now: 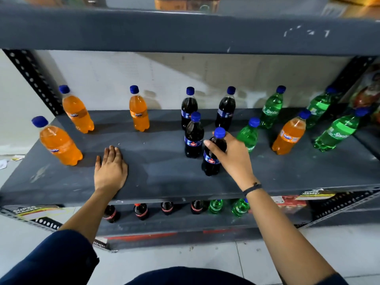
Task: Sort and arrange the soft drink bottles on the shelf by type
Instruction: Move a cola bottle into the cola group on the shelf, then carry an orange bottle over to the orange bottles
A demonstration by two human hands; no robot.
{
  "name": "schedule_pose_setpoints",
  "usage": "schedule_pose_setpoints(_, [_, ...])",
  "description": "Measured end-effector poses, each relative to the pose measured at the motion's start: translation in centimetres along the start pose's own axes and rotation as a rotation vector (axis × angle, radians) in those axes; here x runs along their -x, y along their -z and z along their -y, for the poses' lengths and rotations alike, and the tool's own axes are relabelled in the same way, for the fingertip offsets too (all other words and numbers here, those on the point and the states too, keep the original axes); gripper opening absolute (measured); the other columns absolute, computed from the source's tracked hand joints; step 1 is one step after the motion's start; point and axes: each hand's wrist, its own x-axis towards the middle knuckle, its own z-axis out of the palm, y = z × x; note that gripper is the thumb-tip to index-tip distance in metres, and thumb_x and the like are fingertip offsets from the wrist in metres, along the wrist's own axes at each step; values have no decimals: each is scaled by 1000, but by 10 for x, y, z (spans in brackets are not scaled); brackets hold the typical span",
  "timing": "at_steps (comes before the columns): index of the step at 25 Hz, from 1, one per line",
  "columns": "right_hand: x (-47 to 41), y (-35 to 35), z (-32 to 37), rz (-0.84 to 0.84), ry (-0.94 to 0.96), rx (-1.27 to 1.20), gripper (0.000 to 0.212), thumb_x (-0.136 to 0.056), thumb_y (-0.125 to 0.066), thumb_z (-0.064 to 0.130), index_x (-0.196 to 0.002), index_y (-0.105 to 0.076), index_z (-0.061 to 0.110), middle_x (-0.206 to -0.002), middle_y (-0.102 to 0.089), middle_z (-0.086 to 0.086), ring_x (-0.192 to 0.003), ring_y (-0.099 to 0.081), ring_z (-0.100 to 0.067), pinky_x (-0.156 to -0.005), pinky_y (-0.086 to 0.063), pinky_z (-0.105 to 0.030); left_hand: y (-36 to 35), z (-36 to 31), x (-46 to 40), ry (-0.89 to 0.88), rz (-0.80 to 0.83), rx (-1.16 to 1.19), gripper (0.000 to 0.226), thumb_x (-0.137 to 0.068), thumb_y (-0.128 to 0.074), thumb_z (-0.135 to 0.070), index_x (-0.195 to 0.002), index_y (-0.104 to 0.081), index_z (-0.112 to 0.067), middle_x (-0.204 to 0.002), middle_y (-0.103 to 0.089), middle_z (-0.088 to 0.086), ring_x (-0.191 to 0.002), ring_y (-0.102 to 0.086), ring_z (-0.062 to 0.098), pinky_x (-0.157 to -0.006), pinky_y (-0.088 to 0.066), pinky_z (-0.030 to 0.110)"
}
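Right hand (230,155) at frame centre, fingers wrapped round shoulder of front cola bottle (212,159), which stands upright on grey shelf (164,173). Left hand (111,169) flat on shelf, fingers together, holding nothing. Bottle full: likely heavy, stiff, smooth plastic possibly slippery; grip at body, not at cap. Stray Fanta bottle (289,134) sits among Sprite, right of frame.

My right hand (230,155) covers part of the cola bottle (211,161) it grips. The shelf board (164,182) hides the tops of the lower bottles (141,210). Boxes (187,3) above are blurred and cut off.
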Motion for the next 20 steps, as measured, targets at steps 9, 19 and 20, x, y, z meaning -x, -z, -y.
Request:
schedule_pose_setpoints(9, [-18,87,-52,-845,-1,-241,67,-90,-59,32,-141,-32,0,-150,-31,-21,-142,-24,-22,-111,-17,-8,-2,3,-2,-6,-18,14,51,-94,-35,-21,-141,-25,-2,-153,-23,18,-143,-15,30,-116,-10,49])
schedule_pose_setpoints(19, [-36,108,-140,-478,-340,-190,45,-70,-76,44,-99,-59,13,-93,-68,-9,-94,-64,-30,-78,-44,-27,-5,2,-3,6,-8,12,51,-94,-37,-19,-140,-27,-1,-152,-25,20,-143,-17,32,-116,-11,50])
schedule_pose_setpoints(20, [-22,108,-130,-548,-316,-184,47,-68,-73,50,-95,-58,15,-87,-67,-5,-89,-65,-27,-76,-44,-27,-3,1,-2,3,-14,12,51,-94,-37,-18,-140,-27,-1,-152,-25,20,-142,-18,32,-116,-11,49])
